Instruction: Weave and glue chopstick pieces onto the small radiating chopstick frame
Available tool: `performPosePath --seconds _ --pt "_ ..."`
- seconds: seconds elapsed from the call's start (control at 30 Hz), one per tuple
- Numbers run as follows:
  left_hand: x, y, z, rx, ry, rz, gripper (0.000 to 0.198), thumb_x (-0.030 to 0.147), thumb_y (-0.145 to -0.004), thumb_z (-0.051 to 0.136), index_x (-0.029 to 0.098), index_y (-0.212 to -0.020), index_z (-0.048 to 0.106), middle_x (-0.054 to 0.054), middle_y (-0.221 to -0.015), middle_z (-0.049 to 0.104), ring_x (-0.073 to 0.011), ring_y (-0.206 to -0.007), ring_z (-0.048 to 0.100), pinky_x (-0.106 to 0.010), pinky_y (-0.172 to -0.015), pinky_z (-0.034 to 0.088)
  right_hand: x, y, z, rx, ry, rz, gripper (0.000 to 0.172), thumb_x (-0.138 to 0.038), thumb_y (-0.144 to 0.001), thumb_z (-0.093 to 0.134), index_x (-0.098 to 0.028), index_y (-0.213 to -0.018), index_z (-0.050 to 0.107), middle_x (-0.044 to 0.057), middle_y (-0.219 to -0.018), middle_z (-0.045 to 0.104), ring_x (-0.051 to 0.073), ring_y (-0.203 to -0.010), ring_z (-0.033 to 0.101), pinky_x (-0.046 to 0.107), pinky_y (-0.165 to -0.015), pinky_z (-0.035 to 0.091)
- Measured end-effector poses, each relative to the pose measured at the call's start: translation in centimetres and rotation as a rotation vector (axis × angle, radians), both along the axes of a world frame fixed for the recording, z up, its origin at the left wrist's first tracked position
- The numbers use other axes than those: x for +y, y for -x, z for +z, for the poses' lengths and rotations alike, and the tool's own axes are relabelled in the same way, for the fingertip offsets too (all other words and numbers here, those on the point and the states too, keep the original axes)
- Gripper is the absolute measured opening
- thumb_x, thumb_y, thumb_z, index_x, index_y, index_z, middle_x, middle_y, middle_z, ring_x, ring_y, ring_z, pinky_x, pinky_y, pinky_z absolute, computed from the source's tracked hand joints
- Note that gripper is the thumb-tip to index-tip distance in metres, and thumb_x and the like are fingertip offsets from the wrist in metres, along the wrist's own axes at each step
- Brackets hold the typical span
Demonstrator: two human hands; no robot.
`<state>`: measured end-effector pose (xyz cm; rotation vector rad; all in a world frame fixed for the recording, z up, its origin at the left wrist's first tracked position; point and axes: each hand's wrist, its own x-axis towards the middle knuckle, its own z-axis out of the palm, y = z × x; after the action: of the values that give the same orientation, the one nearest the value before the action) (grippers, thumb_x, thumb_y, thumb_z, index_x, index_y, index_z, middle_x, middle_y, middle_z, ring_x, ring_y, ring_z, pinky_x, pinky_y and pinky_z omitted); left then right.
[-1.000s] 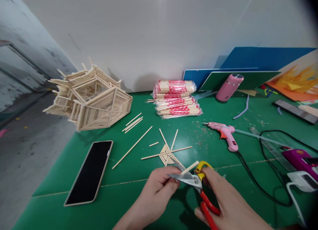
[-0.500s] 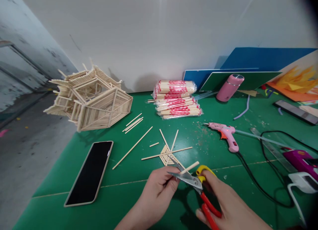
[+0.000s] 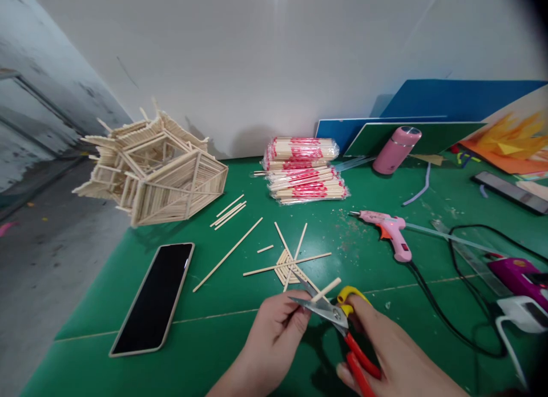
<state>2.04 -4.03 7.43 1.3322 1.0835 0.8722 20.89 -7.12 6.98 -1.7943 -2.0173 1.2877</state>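
Note:
My left hand [image 3: 278, 334] pinches a short wooden stick [image 3: 326, 289], whose free end points up to the right. The stick lies between the parted blades of a pair of scissors [image 3: 329, 312]. My right hand [image 3: 381, 345] is wrapped round their red and yellow handles. Just beyond the blades lies a star of crossed sticks [image 3: 287, 265], with shorter pieces laid across its lower left part. A small cut piece [image 3: 265, 249] and a long stick [image 3: 228, 254] are on the table to its left. Several more sticks [image 3: 229, 213] lie behind them.
On the green table stands a stick-built model [image 3: 158, 174] at the left, with a phone [image 3: 154, 300] in front. Packs of sticks [image 3: 306, 171] lie by the wall. To the right are a pink glue gun [image 3: 387, 228], its cord, a pink bottle [image 3: 397, 151] and a purple device [image 3: 518, 277].
My left hand has shifted very slightly to the right. The scissors and the stick between their blades are almost unmoved.

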Motion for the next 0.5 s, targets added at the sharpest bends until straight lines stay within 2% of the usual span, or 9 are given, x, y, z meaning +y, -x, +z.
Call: performPosePath --seconds 0.13,0.33,0.5 --pt "-0.3 0.0 -0.4 0.006 0.002 -0.058 0.020 0.019 -0.078 0.045 0.015 -0.068 0.062 0.001 -0.063 0.056 -0.0102 -0.060 0.048 -0.017 -0.059 0.039 -0.5 -0.5 -0.5 0.026 0.010 -0.026 0.064 -0.042 -0.065 0.058 -0.016 -0.121 0.038 0.014 -0.109 0.056 0.024 -0.092 0.055 0.032 -0.079 0.044" --pt "-1.0 0.0 -0.7 -0.064 0.052 -0.071 0.019 0.020 -0.079 0.046 0.015 -0.067 0.059 0.004 -0.056 0.045 -0.0074 -0.052 0.037 -0.016 -0.050 0.033 -0.4 0.2 0.3 0.076 0.084 -0.011 0.047 -0.028 -0.063 0.057 -0.018 -0.108 0.048 0.008 -0.088 0.064 0.018 -0.072 0.059 0.026 -0.066 0.045" --pt "-1.2 -0.2 -1.0 0.055 -0.023 -0.039 0.021 0.022 -0.081 0.043 0.015 -0.070 0.060 0.001 -0.061 0.051 -0.0098 -0.058 0.046 -0.018 -0.056 0.038 -0.3 0.6 0.4 0.067 0.065 -0.030 0.042 -0.021 -0.062 0.055 -0.019 -0.103 0.049 0.008 -0.091 0.063 0.018 -0.075 0.059 0.025 -0.066 0.044"
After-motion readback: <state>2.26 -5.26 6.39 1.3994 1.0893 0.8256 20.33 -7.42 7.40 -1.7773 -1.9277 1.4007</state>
